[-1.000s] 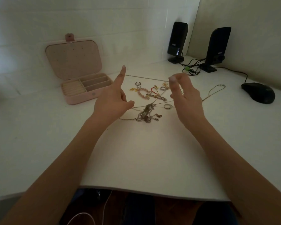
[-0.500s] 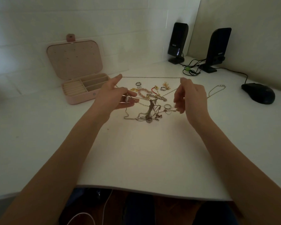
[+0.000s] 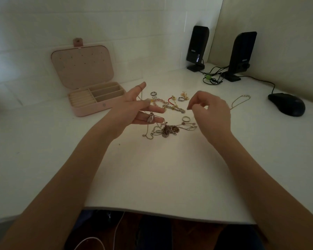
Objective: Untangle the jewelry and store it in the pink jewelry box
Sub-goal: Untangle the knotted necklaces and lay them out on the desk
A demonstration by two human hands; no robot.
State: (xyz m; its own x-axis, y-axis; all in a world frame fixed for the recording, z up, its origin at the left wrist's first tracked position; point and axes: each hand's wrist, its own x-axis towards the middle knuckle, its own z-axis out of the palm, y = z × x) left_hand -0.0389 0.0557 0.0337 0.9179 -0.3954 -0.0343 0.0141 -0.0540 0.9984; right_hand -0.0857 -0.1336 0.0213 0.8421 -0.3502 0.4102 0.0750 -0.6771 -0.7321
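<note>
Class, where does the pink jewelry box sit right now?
In the head view, the open pink box sits at the table's back left, against the wall, left of the left hand.

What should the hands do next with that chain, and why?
Probably lift the left hand a bit to draw the thin chain free: it drapes over those fingers, and its lower end trails into the tangled pile. The right hand could steady the knot.

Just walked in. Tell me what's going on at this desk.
A person is untangling jewelry. The left hand has a thin chain with a pendant draped over its straight fingers; the right hand pinches something fine, likely the chain. A knotted clump of chains lies on the white desk. The pink jewelry box stands open, apparently empty.
</note>
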